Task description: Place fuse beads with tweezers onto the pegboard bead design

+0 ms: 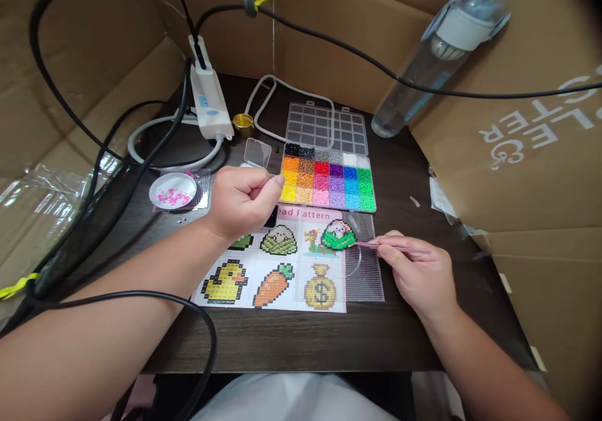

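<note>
My right hand (416,270) pinches thin pink tweezers (376,245) whose tip touches a green and white bead figure (337,235) on a clear pegboard (364,264). The pegboard lies over a bead pattern sheet (273,264) with a duck, a carrot and a money bag. My left hand (242,200) is curled into a loose fist at the sheet's top edge, thumb and forefinger pinched beside the open bead box (329,176) of coloured beads. What the pinch holds is too small to make out.
A white dish with pink beads (172,190) sits at the left on another pegboard. A small clear lid (257,153), a gold cap (243,120), a white power adapter (210,102) and black cables (117,176) lie behind. A clear water bottle (433,51) leans against cardboard walls (527,126).
</note>
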`<state>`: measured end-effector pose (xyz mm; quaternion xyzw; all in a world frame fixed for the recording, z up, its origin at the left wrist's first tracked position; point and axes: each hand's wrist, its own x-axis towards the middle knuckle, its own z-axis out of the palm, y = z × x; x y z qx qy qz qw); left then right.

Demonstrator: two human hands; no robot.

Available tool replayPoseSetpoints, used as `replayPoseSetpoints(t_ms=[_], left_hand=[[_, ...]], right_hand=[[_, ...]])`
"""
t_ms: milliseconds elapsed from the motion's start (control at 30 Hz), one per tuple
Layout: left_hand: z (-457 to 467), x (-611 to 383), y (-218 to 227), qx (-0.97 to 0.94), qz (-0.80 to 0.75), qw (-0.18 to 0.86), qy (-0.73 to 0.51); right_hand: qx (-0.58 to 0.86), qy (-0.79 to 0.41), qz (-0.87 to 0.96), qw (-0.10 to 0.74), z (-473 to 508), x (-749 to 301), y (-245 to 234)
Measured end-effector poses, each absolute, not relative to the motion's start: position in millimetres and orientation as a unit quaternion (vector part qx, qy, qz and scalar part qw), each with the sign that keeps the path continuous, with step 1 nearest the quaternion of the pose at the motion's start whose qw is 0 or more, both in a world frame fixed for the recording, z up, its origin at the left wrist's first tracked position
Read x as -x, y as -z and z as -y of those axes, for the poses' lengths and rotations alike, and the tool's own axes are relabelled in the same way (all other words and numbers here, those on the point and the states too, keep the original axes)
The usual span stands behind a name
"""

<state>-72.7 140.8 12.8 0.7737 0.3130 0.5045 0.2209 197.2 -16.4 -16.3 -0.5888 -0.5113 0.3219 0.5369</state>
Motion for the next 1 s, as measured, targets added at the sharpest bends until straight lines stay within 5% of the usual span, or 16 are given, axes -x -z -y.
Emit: replayPoseSetpoints(t_ms=[1000], left_hand=[[-138.4, 74.0, -7.6, -0.770, -0.325, 0.232, -0.499]], right_hand=[[0.580, -0.287, 0.547, 0.530, 15.7, -193.6, 12.2]])
